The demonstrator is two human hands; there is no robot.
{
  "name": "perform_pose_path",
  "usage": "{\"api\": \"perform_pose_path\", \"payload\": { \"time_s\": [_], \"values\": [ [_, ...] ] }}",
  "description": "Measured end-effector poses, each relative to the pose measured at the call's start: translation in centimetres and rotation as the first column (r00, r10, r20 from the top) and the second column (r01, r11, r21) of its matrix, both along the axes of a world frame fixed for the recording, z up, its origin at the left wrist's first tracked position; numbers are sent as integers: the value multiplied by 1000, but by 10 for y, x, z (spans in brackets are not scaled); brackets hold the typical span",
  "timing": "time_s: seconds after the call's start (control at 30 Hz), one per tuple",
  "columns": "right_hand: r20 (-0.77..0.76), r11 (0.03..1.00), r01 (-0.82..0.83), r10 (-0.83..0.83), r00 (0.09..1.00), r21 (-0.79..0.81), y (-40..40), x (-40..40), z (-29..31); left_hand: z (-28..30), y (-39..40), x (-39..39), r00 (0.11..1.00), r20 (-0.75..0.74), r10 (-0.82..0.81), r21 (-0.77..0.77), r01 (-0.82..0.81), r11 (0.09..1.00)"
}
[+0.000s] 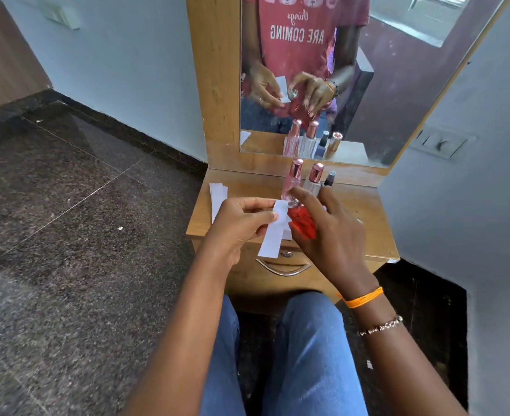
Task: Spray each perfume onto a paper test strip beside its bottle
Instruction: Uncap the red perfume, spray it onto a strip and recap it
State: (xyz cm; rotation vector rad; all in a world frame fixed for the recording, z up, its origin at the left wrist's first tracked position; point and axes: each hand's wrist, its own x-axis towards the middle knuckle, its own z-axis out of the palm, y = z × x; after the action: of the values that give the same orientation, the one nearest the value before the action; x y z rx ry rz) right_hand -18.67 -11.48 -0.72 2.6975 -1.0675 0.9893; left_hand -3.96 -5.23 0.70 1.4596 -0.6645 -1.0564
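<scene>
My left hand (238,223) pinches a white paper test strip (273,232) near its top, holding it upright above the table's front edge. My right hand (328,232) grips a red perfume bottle (303,225) right beside the strip, with the forefinger resting on its silver spray head. Behind them on the wooden dressing table (361,223) stand a tall pink bottle (292,178) and a clear bottle (313,178), both with rose-gold caps, and a small dark-capped bottle (329,179). Several spare strips (217,196) lie at the table's left.
A mirror (397,85) rises at the back of the table and reflects the bottles and both hands. A drawer with a metal handle (283,268) sits under the tabletop. My knees in blue jeans are close below. Walls stand on both sides; dark stone floor lies left.
</scene>
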Motion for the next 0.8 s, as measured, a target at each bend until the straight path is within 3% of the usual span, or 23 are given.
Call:
{"api": "perform_pose_path", "payload": {
  "time_s": [0.27,0.8],
  "values": [
    [-126,997,14,-24,992,-77,-2,2,2,-1,0,0,999,-4,48,-7,-48,999],
    [-158,999,28,-32,987,-24,1,4,4,-9,-1,1,999,-42,35,4,-35,999]
  ]
}}
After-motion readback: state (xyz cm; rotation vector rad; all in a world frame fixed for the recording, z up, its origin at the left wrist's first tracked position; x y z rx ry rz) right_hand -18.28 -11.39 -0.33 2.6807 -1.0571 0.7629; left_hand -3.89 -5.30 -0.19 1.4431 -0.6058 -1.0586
